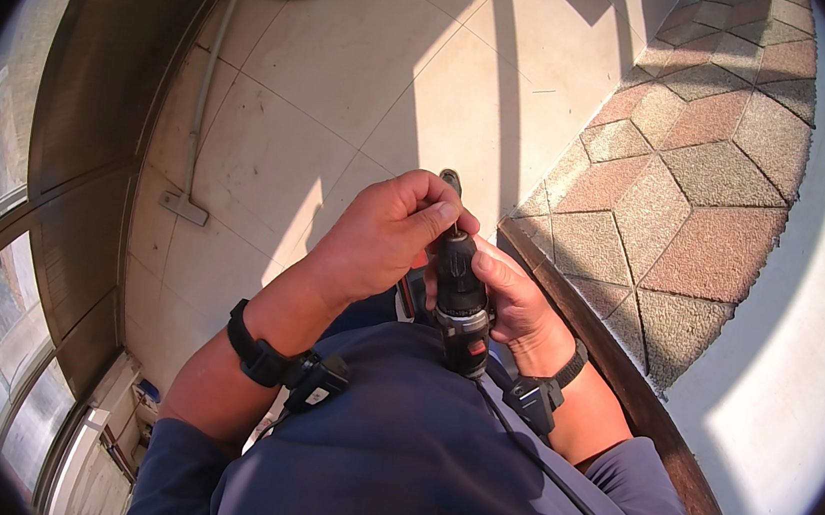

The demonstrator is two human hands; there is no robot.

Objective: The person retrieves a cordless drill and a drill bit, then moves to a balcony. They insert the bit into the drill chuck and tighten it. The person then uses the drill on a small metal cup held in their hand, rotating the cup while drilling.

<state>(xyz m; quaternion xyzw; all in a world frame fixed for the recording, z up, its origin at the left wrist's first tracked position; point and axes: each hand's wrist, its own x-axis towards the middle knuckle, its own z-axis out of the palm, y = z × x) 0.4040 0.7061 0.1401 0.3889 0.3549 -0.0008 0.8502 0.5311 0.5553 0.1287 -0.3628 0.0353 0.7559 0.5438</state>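
Note:
A black power drill (pixel 464 308) with a silver collar and a small red mark points away from me, close in front of my body. My right hand (pixel 520 304) is closed around its right side, with the thumb beside the chuck (pixel 459 262). At the chuck's tip, my left hand (pixel 391 225) pinches with thumb and forefinger on a thin drill bit (pixel 455 230), which is mostly hidden by the fingers. The drill's grip is largely out of sight below the hands.
A patterned rug (pixel 680 195) lies on a raised white surface with a dark wooden edge (pixel 661 424) at right. Pale floor tiles (pixel 318 107) stretch ahead. A vacuum hose and floor nozzle (pixel 184 208) rest near the glazed frame at left. A black cable (pixel 560 479) crosses my front.

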